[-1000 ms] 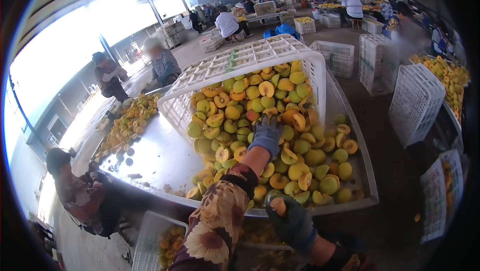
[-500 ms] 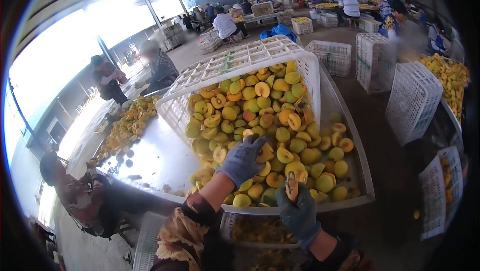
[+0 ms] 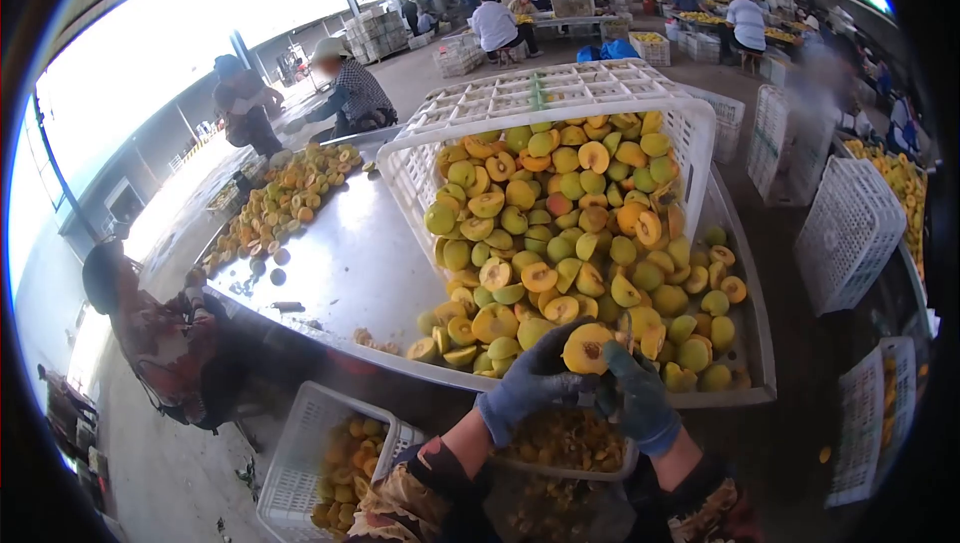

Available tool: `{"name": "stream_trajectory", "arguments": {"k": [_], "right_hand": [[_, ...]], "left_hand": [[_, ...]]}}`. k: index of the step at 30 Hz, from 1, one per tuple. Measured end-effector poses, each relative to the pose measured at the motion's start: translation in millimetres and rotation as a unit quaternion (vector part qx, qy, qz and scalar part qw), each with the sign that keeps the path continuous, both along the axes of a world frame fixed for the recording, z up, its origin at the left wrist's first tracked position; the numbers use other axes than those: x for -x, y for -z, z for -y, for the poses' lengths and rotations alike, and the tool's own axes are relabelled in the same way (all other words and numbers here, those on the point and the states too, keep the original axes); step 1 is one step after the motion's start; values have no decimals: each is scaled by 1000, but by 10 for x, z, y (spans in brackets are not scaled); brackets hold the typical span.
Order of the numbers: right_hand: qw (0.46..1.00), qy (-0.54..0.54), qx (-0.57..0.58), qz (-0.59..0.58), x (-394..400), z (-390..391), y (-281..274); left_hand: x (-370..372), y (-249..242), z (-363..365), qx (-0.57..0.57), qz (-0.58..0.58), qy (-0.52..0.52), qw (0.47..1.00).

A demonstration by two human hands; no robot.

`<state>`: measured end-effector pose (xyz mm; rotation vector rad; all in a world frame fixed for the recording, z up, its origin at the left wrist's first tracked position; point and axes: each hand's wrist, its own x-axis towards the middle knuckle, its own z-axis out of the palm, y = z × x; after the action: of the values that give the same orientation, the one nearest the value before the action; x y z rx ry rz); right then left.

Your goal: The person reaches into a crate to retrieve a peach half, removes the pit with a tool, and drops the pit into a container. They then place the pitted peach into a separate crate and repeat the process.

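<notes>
My left hand, in a grey-blue glove, is closed around a halved yellow peach, cut face toward me, with a dark brown stone hollow in its middle. My right hand, in a darker, stained glove, is closed against the peach's right side. A small tool with a looped metal end showed in it a moment ago; now the fingers mostly hide it. Just beyond both hands, halved peaches spill from a tipped white plastic crate onto a metal table.
Below my hands is a shallow bin of brown-yellow scraps. A white crate with peach halves stands at lower left. A person sits left of the table, near another peach pile. Empty-looking crates stand right; other people work behind.
My left hand has come back from the pile with a peach half, and my right hand has met it. The view has shifted, showing the lower-left crate more fully.
</notes>
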<state>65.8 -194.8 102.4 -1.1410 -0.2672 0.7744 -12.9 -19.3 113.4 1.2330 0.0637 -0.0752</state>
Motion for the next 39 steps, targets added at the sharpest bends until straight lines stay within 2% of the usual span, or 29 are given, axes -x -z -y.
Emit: {"name": "stream_trajectory", "arguments": {"k": [1,3,7,10,11,12,14,16,17,18,19,20,24,26,28,31,33,34,35,38,39], "right_hand": [[1000,6,-1,-19,7,-31,5],[998,22,-4,-57,18,-85,-7],[999,-7,16,-36,25,-69,-28],[1000,-12,27,0,52,-131,1],[999,-15,34,0,47,-131,78],[999,-18,41,-1,51,-126,122],[998,-22,51,-7,54,-124,68],[998,-12,56,2,65,-138,43],[998,-2,58,12,82,-158,61],[998,7,59,23,89,-167,76],[998,12,53,34,73,-156,79],[998,18,47,45,40,-138,75],[990,110,-19,87,7,-189,104],[994,98,8,58,-23,-130,41],[992,104,33,60,-25,-111,18],[979,134,75,137,-14,-113,54],[958,143,105,224,-12,-34,99],[939,135,111,296,17,-21,95],[915,126,116,366,53,-7,82],[832,95,187,514,149,-2,107],[801,85,220,551,172,-11,125]], "left_hand": [[-22,61,42,20,39,-13,999],[-56,199,66,105,41,-13,994],[-132,440,-35,260,24,20,965],[-117,405,-106,275,10,22,961],[-112,398,-118,28,101,-24,994],[-106,393,-121,-221,185,-67,955],[-104,412,-113,-393,243,-98,882],[-119,424,-98,-263,211,-84,938],[-100,323,-101,-285,198,-57,936],[-73,317,-111,-121,107,-34,986],[-52,312,-120,48,12,-12,999],[-38,303,-126,215,-83,10,973],[10,224,-155,190,-84,57,977],[26,320,-297,158,-77,102,979],[-1,479,-166,66,-68,4,995],[-75,833,-196,-137,13,-56,989],[-64,925,-250,-22,25,-39,999],[-46,527,-150,170,-2,-15,985],[-29,304,-103,355,-27,9,934],[-64,279,-111,241,-66,-56,967],[-91,268,-17,269,-107,-127,949]]}}
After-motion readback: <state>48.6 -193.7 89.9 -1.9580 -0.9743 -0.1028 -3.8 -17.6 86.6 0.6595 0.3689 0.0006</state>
